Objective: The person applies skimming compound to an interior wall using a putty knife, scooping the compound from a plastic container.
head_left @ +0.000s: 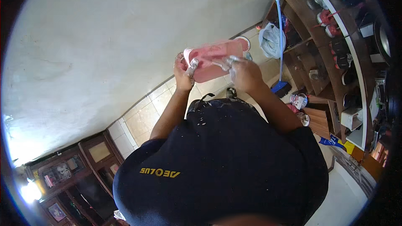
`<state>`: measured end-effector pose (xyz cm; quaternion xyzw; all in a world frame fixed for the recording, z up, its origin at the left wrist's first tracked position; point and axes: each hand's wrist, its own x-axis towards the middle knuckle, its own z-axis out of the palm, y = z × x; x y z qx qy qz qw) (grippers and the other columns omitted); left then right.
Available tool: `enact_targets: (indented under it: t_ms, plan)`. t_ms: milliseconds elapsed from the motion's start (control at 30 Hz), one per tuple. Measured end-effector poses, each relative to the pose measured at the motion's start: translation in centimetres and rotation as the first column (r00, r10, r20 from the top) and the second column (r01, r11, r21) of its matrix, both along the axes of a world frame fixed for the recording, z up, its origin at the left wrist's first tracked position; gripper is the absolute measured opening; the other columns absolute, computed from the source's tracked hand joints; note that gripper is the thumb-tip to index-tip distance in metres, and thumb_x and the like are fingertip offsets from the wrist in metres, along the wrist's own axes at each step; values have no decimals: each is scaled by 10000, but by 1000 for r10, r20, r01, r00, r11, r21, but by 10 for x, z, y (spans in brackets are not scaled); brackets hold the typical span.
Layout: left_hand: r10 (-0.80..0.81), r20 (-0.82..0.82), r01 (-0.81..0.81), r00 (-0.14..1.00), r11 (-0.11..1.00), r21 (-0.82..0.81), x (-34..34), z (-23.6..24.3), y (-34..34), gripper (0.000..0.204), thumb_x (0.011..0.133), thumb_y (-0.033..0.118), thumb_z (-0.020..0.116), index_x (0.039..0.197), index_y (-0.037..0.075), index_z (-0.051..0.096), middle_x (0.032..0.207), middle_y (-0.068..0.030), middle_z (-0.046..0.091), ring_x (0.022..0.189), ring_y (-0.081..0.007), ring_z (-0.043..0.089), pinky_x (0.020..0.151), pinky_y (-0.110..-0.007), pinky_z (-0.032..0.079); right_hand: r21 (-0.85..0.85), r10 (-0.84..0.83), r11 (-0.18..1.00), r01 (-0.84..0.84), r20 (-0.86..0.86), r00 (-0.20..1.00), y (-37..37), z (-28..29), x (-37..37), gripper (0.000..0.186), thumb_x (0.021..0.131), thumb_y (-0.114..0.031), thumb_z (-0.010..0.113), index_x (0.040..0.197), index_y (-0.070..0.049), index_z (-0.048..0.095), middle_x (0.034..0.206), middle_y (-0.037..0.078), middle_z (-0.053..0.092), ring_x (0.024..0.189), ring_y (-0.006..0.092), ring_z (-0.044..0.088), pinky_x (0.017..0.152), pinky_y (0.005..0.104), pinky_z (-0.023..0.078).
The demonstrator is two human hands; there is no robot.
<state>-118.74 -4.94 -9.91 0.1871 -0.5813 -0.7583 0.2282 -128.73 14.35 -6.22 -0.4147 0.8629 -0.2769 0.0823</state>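
Two hands stand apart: the left hand [184, 74] clamps one end of a pink tub [207, 74]; whether the blurred right hand [245, 74], over its right half, grips anything, I cannot tell. The tub is above tiled floor [148, 118], left of a blue broom [278, 87].

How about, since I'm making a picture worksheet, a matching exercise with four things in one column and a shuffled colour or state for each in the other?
Things
1. Container
2. Broom
3. Plastic bag
4. Left hand

Colours and states
A. Blue and long-handled
B. Gripping something at its left end
C. Pale and crumpled
D. Pink, held in front of the body

Pairs: 1-D, 2-A, 3-C, 4-B
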Motion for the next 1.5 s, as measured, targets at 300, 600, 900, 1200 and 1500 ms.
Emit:
enact_targets:
  t_ms: [300,600,900,1200,1500]
  plan:
    - [5,-10,-5,1000,1000,7,-3,1,-2,418,862,74,658,1198,-30,432,1074,-120,609,948,-175,607,811,-329,538,-19,33,999,-33,-11,999,1,-3,-6,303,807,-108,551,1086,-56,659,1066,137,659,978,307,626,851,412,502]
    - [-8,110,17,994,996,-82,-1,4,-9,411,850,91,674,1174,-27,450,1004,-110,624,884,-159,618,766,-297,525,71,100,992,-101,17,995,-7,-9,3,281,805,-84,522,1042,-43,667,1070,146,658,1008,295,622,862,406,503]
    - [-67,111,61,992,997,55,4,4,-12,405,865,89,667,1170,-41,433,1042,-126,615,918,-160,610,776,-317,550,81,76,994,-73,-25,997,-20,3,11,230,831,-103,516,997,-38,662,995,145,659,899,317,645,803,420,514]
    - [-9,67,7,998,1000,24,17,-1,-33,388,860,106,675,1151,-35,461,1013,-108,622,897,-151,614,761,-300,538,113,93,990,-87,-46,995,-43,0,25,211,859,-124,502,981,-32,648,969,150,658,922,311,637,805,443,507]
    - [36,76,-38,996,999,32,47,-1,-78,446,855,120,688,1177,-61,438,1015,-125,636,880,-159,626,745,-298,533,52,145,989,-141,-83,986,-84,-10,49,226,863,-132,488,987,-36,650,961,139,656,915,321,632,782,446,510]
